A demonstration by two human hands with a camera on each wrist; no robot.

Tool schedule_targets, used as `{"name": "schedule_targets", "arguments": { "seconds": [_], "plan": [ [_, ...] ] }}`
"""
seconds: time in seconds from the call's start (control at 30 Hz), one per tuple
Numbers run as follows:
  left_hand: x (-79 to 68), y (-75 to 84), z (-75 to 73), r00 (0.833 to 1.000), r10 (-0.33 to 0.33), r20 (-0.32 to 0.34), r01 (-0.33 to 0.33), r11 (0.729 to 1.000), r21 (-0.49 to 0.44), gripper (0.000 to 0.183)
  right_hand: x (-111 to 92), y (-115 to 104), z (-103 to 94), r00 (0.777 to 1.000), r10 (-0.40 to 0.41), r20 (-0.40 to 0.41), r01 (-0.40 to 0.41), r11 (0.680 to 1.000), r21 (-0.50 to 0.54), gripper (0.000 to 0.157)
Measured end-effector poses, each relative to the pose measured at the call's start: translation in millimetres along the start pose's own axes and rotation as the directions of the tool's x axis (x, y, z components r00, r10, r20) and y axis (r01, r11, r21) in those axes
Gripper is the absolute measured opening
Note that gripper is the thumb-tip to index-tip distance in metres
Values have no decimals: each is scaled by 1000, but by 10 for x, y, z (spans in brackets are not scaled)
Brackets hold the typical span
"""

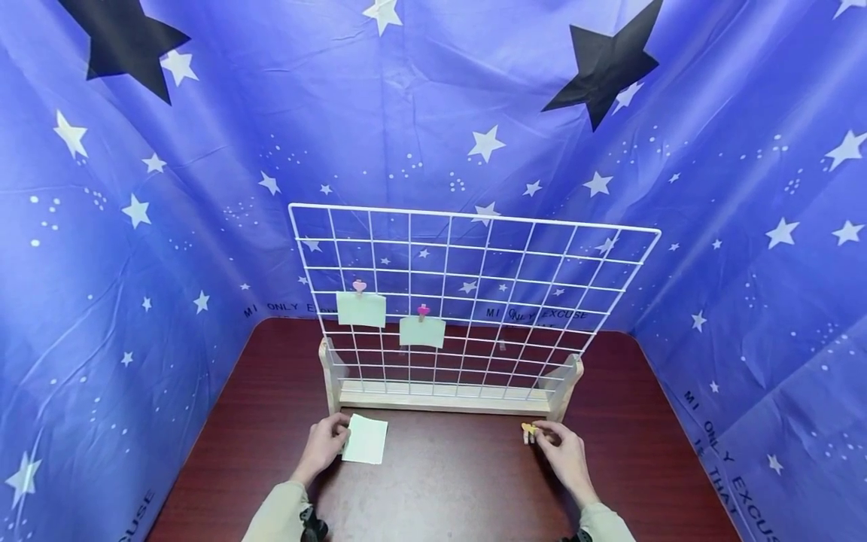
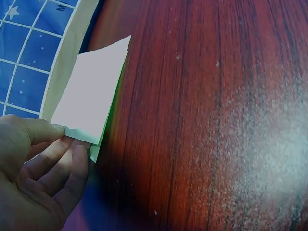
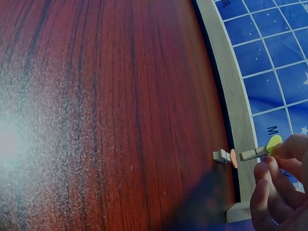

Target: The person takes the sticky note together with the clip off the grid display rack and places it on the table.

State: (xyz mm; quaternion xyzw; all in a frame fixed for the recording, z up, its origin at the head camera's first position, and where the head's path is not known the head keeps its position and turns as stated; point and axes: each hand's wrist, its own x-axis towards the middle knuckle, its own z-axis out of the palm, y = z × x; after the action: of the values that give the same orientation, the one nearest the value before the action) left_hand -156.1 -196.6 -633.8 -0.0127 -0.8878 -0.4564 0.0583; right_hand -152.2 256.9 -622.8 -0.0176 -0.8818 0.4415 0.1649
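Observation:
My left hand is at the near left, pinching the edge of a pale green paper note between thumb and fingers. More green paper shows beneath that note along its side. On the right, my right hand pinches a small wooden clothespin with a yellow heart-shaped end. Just beside it, a second wooden clothespin with an orange end lies on the table near the rack's base.
A white wire grid stands in a wooden base on the dark red table. Pink heart clips fix two pale green notes, a left one and a right one, to it. Blue star-patterned cloth surrounds the table.

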Motion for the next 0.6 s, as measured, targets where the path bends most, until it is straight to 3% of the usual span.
{"name": "schedule_targets", "arguments": {
  "seconds": [0.23,0.4,0.6],
  "plan": [
    [-11,-44,2,1000,26,-7,-25,999,40,17,4,28,-15,996,74,46,-72,996,-47,14],
    [-14,-50,-10,1000,8,2,-8,999,39,18,15,43,-26,988,139,71,-130,985,-117,13],
    [-13,-44,-26,1000,3,0,-3,999,36,18,38,74,-19,984,158,84,-145,979,-145,12]
  ]
}}
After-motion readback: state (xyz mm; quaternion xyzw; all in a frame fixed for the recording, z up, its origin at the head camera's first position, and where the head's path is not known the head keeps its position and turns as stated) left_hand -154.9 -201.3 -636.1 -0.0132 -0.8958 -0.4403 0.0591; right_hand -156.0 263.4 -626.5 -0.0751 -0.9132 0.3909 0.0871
